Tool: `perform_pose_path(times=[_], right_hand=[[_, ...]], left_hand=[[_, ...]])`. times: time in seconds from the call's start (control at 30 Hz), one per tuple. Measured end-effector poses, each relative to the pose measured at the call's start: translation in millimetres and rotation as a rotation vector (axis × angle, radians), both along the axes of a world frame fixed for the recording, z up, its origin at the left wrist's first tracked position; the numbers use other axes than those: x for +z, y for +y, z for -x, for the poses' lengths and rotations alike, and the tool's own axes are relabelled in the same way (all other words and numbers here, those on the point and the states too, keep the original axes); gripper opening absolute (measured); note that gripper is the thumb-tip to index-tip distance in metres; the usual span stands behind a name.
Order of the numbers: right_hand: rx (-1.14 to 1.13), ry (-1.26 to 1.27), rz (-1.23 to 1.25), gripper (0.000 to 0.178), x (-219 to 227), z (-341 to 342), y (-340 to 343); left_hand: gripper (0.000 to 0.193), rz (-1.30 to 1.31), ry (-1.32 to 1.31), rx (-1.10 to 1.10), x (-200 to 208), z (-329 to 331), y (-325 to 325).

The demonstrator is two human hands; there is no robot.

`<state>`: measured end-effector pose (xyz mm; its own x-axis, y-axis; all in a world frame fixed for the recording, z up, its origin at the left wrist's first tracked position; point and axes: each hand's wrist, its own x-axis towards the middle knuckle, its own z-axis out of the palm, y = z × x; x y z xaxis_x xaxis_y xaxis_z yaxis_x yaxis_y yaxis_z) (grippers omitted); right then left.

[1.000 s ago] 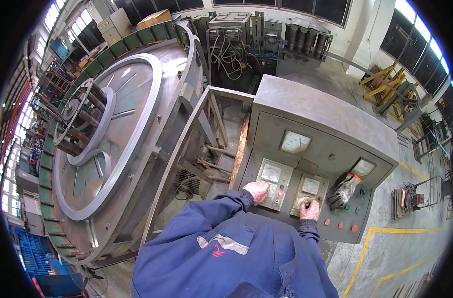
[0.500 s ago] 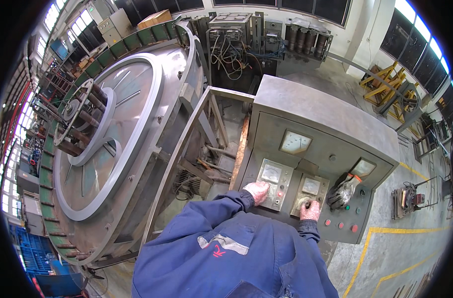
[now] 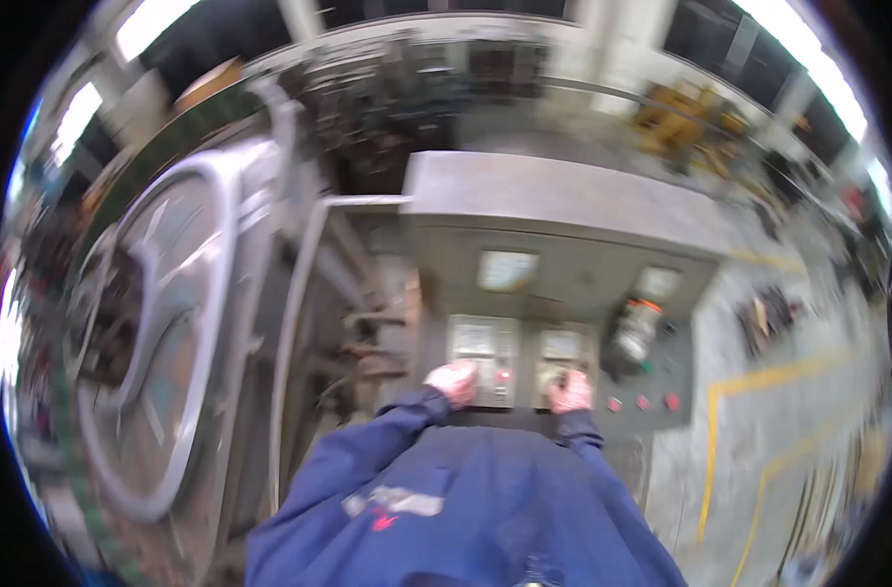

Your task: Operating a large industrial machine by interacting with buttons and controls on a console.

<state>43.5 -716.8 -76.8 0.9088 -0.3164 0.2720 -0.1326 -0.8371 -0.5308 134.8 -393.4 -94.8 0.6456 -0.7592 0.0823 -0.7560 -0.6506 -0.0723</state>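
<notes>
Both my hands are at a grey metal control cabinet (image 3: pixel 563 201), and the picture is smeared by motion. My left hand (image 3: pixel 453 383) is curled at the lower left of the left control module (image 3: pixel 493 364), its fingertips too blurred to show what they grip. My right hand (image 3: pixel 570 390) is closed on a small dark knob (image 3: pixel 555 382) low on the right control module (image 3: pixel 561 344). Beside that module, a dark and grey glove-like bundle (image 3: pixel 632 335) with an orange edge hangs on the panel. Above the modules sits a white-faced gauge (image 3: pixel 506 270).
Red buttons (image 3: pixel 643 402) line the panel's lower right. To the left stands a large round machine with a pale metal ring (image 3: pixel 226 245); a metal frame (image 3: pixel 294 323) lies between it and the cabinet. Yellow lines (image 3: pixel 712 440) mark the floor at right. Yellow stands (image 3: pixel 676 117) are farther back.
The view has swung, so the cabinet appears more level and farther left, and the picture is now blurred. Both hands stay at the same two modules.
</notes>
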Motion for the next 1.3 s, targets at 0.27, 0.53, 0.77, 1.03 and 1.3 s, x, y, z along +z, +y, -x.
perform_pose_path(times=[0.27,0.53,0.77,1.03,1.3], right_hand=[[-0.034,0.09,-0.029,0.029,12.2,-7.9,12.6],[-0.047,0.084,-0.1,0.03,31.6,-1.8,17.5],[-0.031,0.063,-0.082,0.03,37.2,-1.1,17.5],[-0.031,0.055,-0.065,0.03,36.3,-0.1,14.4],[-0.051,0.331,-0.148,0.02,21.5,-14.6,13.5]], left_hand=[[0.031,0.395,0.403,0.169,86.3,11.5,-10.6],[0.035,0.349,0.414,0.171,78.4,10.9,-9.9],[0.038,0.329,0.416,0.166,78.3,11.3,-8.8],[0.039,0.321,0.427,0.168,81.3,11.2,-12.6],[0.028,0.344,0.449,0.191,84.3,10.5,-7.7]])
